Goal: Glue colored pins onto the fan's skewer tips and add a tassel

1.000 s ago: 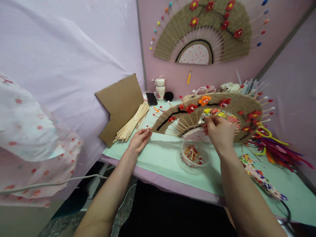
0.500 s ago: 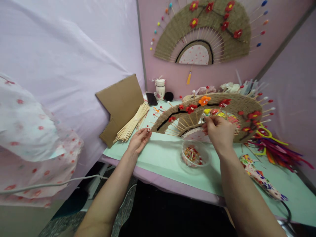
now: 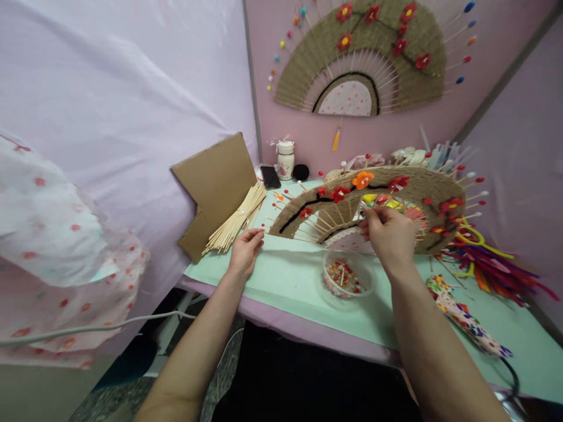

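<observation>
A half-round woven fan (image 3: 290, 219) with red and orange flowers stands tilted on the table. Beads tip its thin sticks. At its lower left end, my left hand (image 3: 245, 251) is closed, thumb and forefinger pinched on the tip of the lowest stick; the bead there is covered by my fingers. A red bead (image 3: 263, 225) shows just above them. My right hand (image 3: 393, 234) is closed in a pinch in front of the fan's middle, by its pink dotted centre (image 3: 347, 239); what it holds is hidden. Below sits a clear tub (image 3: 326, 281) of small beads.
A bundle of sticks (image 3: 237, 218) leans by folded cardboard (image 3: 215, 170) at left. Behind stand a white bottle (image 3: 285, 159) and a phone (image 3: 270, 176). At right lie coloured fuzzy stems (image 3: 497, 264) and a flower-patterned tool (image 3: 472, 325) with a black cord. Another fan (image 3: 303, 76) hangs above.
My left hand has drawn its fingertips together over the white bead at the stick's end and turned slightly. My right hand has barely moved.
</observation>
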Tool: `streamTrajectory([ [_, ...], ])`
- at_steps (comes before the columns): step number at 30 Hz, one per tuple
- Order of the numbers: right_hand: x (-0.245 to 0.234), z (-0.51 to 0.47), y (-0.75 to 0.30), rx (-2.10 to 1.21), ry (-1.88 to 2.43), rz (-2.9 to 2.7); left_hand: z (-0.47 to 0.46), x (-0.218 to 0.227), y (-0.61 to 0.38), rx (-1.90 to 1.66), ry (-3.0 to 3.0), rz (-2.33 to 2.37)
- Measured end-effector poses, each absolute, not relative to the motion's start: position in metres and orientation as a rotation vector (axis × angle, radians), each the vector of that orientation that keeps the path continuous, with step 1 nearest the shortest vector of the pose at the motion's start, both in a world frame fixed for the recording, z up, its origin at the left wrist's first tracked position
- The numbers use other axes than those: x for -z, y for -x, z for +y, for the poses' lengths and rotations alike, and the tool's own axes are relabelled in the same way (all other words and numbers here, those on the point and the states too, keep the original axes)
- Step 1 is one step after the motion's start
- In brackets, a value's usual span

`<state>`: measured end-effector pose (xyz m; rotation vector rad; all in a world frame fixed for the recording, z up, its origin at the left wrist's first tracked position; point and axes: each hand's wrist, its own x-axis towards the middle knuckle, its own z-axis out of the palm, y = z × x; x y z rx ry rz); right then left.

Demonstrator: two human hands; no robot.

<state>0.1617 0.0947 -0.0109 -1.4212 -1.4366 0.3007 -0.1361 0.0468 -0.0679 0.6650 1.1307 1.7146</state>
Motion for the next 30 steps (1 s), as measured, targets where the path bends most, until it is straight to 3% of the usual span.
streamTrajectory([
  [30,0.015,0.096,-0.160,-0.325,1.440,-1.422,0.054,0.084,0.139,-1.744,-0.874,1.366],
])
